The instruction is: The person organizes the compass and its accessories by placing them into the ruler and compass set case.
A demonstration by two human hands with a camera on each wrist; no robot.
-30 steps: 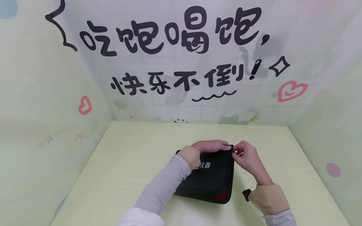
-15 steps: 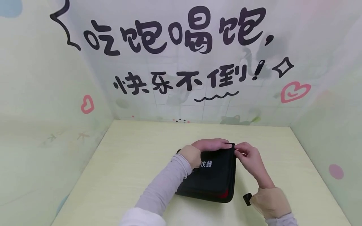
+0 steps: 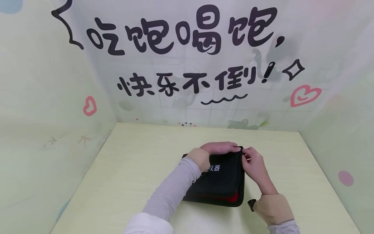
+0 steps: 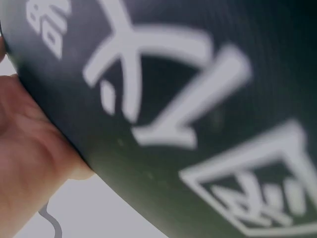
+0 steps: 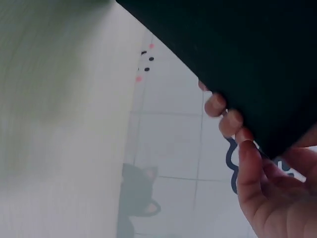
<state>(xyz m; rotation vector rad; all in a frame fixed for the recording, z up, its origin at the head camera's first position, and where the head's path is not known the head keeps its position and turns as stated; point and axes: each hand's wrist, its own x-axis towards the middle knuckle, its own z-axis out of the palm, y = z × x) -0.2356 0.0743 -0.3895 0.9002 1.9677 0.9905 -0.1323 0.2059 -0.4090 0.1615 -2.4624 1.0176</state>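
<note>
A black zip case [image 3: 225, 183] with white lettering lies at a slant on the table, and a red strip of its inside shows along the near right edge. My left hand [image 3: 220, 148] grips its far edge, the thumb over the top by the far right corner. At that corner my right hand [image 3: 255, 164] pinches the edge; I cannot tell whether a zip pull is between its fingers. In the right wrist view, left fingertips [image 5: 230, 122] curl round the case's dark edge beside the right hand [image 5: 277, 203]. Large white letters on the lid [image 4: 163, 99] fill the left wrist view.
The pale table [image 3: 140, 146] meets a printed back wall [image 3: 175, 110] with black lettering and pink hearts. Side walls [image 3: 336, 139] stand to the left and right. A black piece [image 3: 252, 205] sticks out from the right wrist's beige band.
The case has shifted slightly away from me, and a little more red shows along its near edge. My left hand keeps its grip, and my right fingers stay at the far right corner.
</note>
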